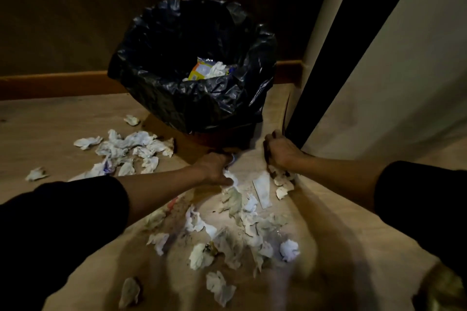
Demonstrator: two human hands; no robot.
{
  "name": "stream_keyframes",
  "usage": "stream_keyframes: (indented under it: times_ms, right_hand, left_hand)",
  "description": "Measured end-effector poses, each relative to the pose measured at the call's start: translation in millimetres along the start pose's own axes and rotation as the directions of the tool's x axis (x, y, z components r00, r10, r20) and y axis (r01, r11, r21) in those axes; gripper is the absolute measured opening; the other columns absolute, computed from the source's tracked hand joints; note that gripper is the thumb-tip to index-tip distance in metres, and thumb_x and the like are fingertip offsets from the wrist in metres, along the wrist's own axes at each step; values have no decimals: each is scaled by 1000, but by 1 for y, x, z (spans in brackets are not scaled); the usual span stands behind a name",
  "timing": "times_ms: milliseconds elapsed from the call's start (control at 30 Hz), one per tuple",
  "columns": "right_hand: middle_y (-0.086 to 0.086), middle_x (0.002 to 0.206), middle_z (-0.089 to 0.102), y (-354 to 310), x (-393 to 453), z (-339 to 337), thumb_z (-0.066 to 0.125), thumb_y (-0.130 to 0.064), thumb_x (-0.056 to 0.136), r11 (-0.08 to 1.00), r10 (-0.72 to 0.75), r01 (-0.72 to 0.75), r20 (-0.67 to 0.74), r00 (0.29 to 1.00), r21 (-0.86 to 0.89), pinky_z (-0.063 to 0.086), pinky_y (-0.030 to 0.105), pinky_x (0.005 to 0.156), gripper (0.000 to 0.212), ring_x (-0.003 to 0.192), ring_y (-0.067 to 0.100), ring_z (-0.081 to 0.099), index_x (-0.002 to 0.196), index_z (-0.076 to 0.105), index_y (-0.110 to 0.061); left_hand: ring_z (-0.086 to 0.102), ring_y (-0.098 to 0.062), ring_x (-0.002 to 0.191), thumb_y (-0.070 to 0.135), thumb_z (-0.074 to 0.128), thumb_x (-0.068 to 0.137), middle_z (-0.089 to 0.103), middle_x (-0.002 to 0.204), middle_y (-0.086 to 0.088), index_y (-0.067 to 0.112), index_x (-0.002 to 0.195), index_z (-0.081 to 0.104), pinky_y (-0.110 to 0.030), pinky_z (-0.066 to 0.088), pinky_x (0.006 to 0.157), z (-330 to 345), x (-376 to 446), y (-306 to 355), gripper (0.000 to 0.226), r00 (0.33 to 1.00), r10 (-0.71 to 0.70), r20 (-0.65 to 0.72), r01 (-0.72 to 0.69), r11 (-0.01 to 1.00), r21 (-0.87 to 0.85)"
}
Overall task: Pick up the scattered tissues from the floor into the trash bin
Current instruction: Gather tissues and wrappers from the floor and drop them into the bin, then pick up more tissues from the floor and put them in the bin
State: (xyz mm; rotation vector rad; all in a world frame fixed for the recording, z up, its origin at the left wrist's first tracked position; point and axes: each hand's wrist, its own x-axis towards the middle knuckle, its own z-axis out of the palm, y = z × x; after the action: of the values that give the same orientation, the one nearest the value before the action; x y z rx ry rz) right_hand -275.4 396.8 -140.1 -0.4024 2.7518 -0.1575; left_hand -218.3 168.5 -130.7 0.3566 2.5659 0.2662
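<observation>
A trash bin (192, 106) lined with a black bag stands against the wall, with a tissue and a yellow wrapper (202, 70) inside. Several crumpled white tissues lie on the wooden floor: one cluster (131, 149) left of the bin, another spread (240, 230) in front of me. My left hand (214, 166) is low in front of the bin, fingers closed on a white tissue (231, 179). My right hand (280, 151) is at the floor beside the wall edge, curled over tissues (283, 182) beneath it; its grip is hidden.
A light wall panel (394, 83) and a dark gap (326, 70) rise at the right, close to my right hand. A wooden skirting board (55, 83) runs behind the bin. A flat white paper strip (262, 189) lies between my hands.
</observation>
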Motion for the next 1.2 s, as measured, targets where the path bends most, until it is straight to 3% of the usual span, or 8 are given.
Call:
stream_keyframes:
  times_ms: [267, 433, 533, 633, 800, 900, 1000, 1200]
  right_hand:
    - [23, 125, 48, 19, -6, 3, 63, -12, 91, 999, -21, 21, 6, 1000, -36, 46, 37, 74, 38, 105, 42, 59, 124, 46, -3]
    - [18, 120, 49, 27, -23, -1, 58, -24, 97, 985, -126, 128, 17, 992, -118, 37, 32, 68, 27, 94, 34, 59, 117, 56, -6]
    - [17, 117, 51, 31, -36, -4, 50, -18, 100, 971, -226, 225, -3, 974, -85, 35, 34, 64, 20, 83, 32, 57, 116, 50, -7]
    - [11, 113, 53, 43, -52, -2, 49, -21, 100, 920, -376, 370, -28, 926, -127, 44, 38, 60, 25, 76, 26, 55, 124, 45, -15]
    - [5, 119, 42, 57, -73, 7, 42, -59, 96, 893, -401, 424, 161, 902, -149, 53, 36, 79, 58, 84, 18, 50, 144, 37, -28]
    - [6, 124, 43, 57, -73, 16, 62, -38, 93, 904, -398, 420, 204, 894, -76, 50, 35, 85, 47, 95, 23, 56, 136, 50, -24]
    - [6, 120, 47, 49, -73, 19, 61, -21, 89, 911, -407, 413, 156, 900, -1, 53, 38, 84, 38, 94, 30, 62, 127, 57, -23]
    - [5, 115, 46, 17, -72, 16, 59, -26, 91, 836, -528, 547, 212, 822, -39, 49, 33, 74, 61, 83, 21, 53, 147, 35, -31]
  left_hand:
    - [64, -32, 111, 29, 62, 88, 67, 121, -11, 16, 123, 61, -32, 52, 85, 7, 0, 1, 37, 989, 37, -145, -46, 997, -59]
    - [68, -13, 91, 11, 57, 90, 71, 111, 4, 30, 130, 56, -34, 57, 87, -1, -11, 4, 45, 971, 132, -201, -175, 962, -211]
    - [65, -21, 96, 5, 54, 89, 63, 110, -2, 27, 117, 66, -35, 54, 85, 4, -20, 12, 37, 961, 189, -202, -214, 970, -111]
    - [60, -32, 115, 17, 49, 93, 54, 134, -19, 11, 115, 64, -29, 46, 88, 16, -30, 17, 28, 958, 237, -158, -242, 970, -10]
    - [53, -32, 110, 58, 43, 92, 48, 124, -18, 4, 115, 53, -36, 50, 91, 41, -38, 18, 60, 954, 293, -66, -281, 948, 150]
    - [52, -30, 107, 60, 47, 90, 43, 125, -14, 5, 118, 53, -36, 50, 90, 50, -40, 24, 62, 956, 282, -81, -265, 949, 170]
    - [57, -31, 99, 40, 48, 95, 47, 120, -13, 8, 103, 60, -35, 51, 84, 49, -40, 30, 36, 934, 318, -162, -303, 947, 110]
    - [62, -23, 85, 34, 57, 75, 53, 111, 2, 23, 75, 53, -31, 53, 76, 32, -42, 37, 12, 925, 327, -191, -336, 942, -12]
